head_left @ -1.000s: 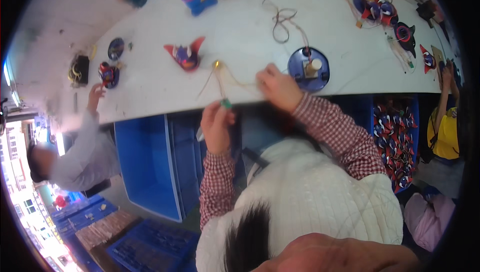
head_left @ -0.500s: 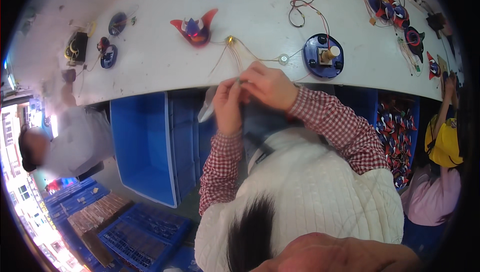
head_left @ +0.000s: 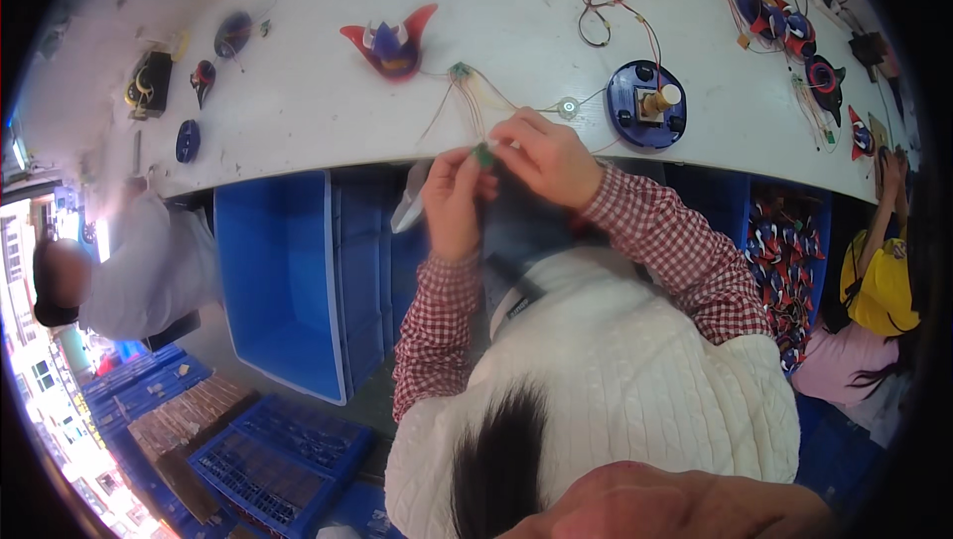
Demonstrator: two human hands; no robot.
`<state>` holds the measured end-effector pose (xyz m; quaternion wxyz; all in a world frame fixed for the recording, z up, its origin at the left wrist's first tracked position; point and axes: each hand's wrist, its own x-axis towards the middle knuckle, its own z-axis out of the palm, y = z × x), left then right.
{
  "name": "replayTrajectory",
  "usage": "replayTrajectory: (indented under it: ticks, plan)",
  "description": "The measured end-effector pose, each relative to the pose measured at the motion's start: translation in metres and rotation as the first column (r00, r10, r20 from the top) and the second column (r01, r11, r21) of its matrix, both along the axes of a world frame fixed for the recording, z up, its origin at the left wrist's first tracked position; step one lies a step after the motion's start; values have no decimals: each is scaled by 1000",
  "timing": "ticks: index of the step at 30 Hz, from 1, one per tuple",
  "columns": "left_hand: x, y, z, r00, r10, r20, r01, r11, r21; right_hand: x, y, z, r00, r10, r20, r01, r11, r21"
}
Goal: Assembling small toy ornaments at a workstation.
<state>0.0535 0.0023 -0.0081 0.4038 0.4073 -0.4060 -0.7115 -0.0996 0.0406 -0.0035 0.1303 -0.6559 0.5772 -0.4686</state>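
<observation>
At the table's near edge, a small green circuit board [head_left: 483, 154] is pinched between my two hands. My left hand [head_left: 455, 200] grips its left side with thumb and fingers. From the right, my right hand [head_left: 552, 160] pinches at its upper edge, where thin wires [head_left: 471, 110] meet it; the exact contact is too small to tell. These wires lead up to another small board [head_left: 459, 70] on the table. A red and purple winged toy part [head_left: 393, 50] lies just beyond. To the right are a round silver disc [head_left: 568, 107] and a dark blue oval base [head_left: 645, 132] with a cream-coloured post.
Looped wires [head_left: 596, 13] run to the oval base. More toy parts [head_left: 784, 23] lie at far right. Below the table stand a blue bin [head_left: 283, 281] and a crate of toy parts [head_left: 784, 261]. Co-workers sit at left [head_left: 149, 271] and right [head_left: 879, 281].
The green board has come into clearer view between my fingers as my right hand shifted slightly right. A yellow glow on the wired board and a red glow in the winged part are gone.
</observation>
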Motion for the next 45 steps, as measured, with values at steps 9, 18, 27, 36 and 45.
replayTrajectory:
  ticks: [9, 18, 27, 36, 45]
  plan:
    - [10, -5, -12, 1000, 5, -29, -5, 1000, 4, -19, 10, -4, 976, -155, -152, 158, 987, 14]
    - [8, -3, -12, 994, 7, -113, -1, 999, 53, -35, 18, 19, 992, -43, -118, 52, 996, 72]
    - [-5, 1, -13, 976, -118, -183, 121, 993, 3, 0, 8, 10, 995, 92, 48, -90, 995, -45]
    - [-21, 1, 7, 972, -168, 165, 195, 967, -166, -21, 5, -16, 982, 72, -174, -107, 973, -202]
    - [-10, -14, -14, 950, -311, 10, 310, 943, -123, -9, -8, -44, 976, 22, -219, -76, 968, -238]
